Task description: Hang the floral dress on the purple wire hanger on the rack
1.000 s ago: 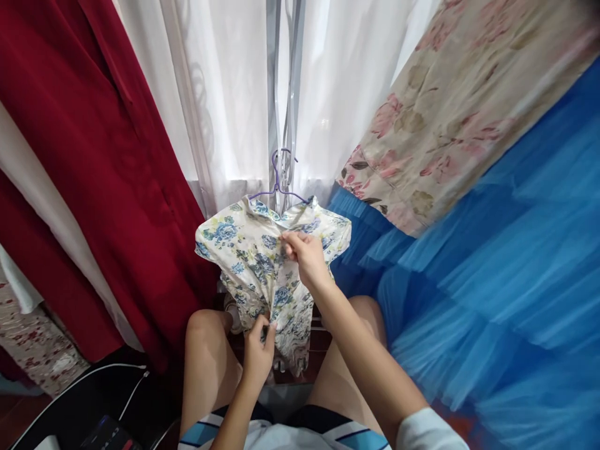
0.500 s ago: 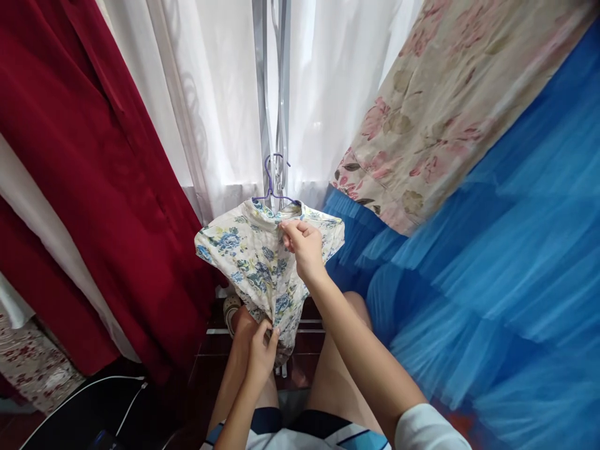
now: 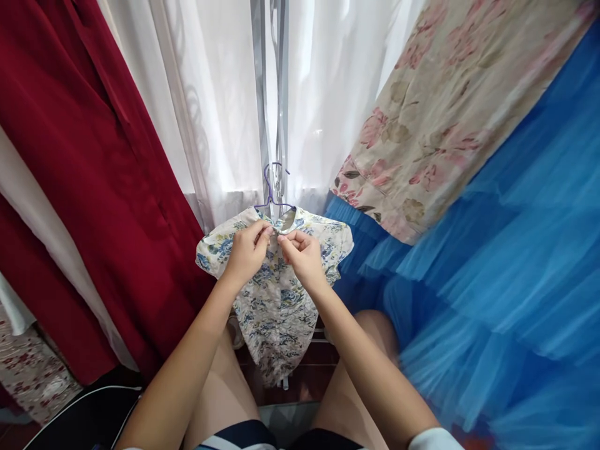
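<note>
A white shirt with blue floral print (image 3: 276, 312) hangs in front of me on a purple hanger (image 3: 270, 197), its front facing me. My left hand (image 3: 250, 247) pinches the left side of the collar opening between thumb and fingers. Just beside it, my right hand (image 3: 300, 250) pinches the right side of the collar near the middle. The fingertips of both hands almost meet at the neckline. Whatever small fastening may lie between them is hidden by the fingers.
Dark red cloth (image 3: 117, 187) hangs at left, white sheer cloth (image 3: 220, 94) behind a grey metal pole (image 3: 283, 81). To the right hang a beige floral cloth (image 3: 422, 137) and a ruffled blue tulle skirt (image 3: 478, 281). A black round item with white piping (image 3: 84, 412) sits lower left.
My left hand has risen from the shirt's lower front to the collar. My right hand stays at the neckline, slightly lower. The shirt now hangs flatter and wider.
</note>
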{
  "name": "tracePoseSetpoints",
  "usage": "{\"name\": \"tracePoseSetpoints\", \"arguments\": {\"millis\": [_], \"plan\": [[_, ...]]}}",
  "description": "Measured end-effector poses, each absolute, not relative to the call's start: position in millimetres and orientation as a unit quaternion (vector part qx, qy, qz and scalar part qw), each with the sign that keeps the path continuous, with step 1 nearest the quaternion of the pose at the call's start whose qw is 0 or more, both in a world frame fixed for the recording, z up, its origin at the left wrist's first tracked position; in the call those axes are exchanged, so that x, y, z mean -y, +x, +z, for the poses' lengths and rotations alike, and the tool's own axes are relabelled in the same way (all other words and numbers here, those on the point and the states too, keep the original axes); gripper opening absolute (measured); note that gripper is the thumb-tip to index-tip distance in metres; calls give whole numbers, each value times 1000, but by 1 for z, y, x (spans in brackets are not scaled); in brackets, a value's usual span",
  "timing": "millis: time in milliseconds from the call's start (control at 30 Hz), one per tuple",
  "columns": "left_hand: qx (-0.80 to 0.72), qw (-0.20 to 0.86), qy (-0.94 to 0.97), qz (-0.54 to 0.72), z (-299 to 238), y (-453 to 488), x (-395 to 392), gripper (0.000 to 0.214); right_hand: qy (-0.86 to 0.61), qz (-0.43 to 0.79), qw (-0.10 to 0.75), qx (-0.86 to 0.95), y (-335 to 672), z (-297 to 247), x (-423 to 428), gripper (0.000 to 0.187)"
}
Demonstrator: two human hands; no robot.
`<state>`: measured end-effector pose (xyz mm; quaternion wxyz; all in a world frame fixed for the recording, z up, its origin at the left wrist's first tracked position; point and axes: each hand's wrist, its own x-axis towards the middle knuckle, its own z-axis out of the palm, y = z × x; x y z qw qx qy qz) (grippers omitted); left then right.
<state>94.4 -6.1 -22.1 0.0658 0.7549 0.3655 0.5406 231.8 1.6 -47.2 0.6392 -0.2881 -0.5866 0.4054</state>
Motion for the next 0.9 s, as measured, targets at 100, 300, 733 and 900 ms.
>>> {"name": "tracePoseSetpoints", "arguments": {"millis": [100,300,733,900], "plan": [[-358,89,708,602,-21,93,2,21,-318,364,644,593,229,-65,-19,25],[-326,159,426,829,-30,22,-22,16,-335,438,574,605,239,-93,-12,24],[-354,285,205,867,-114,-3,-72,13,-361,518,507,587,282,-116,20,23],[-335,216,227,888,-86,-37,-72,16,-340,532,499,594,282,-114,26,24]]}}
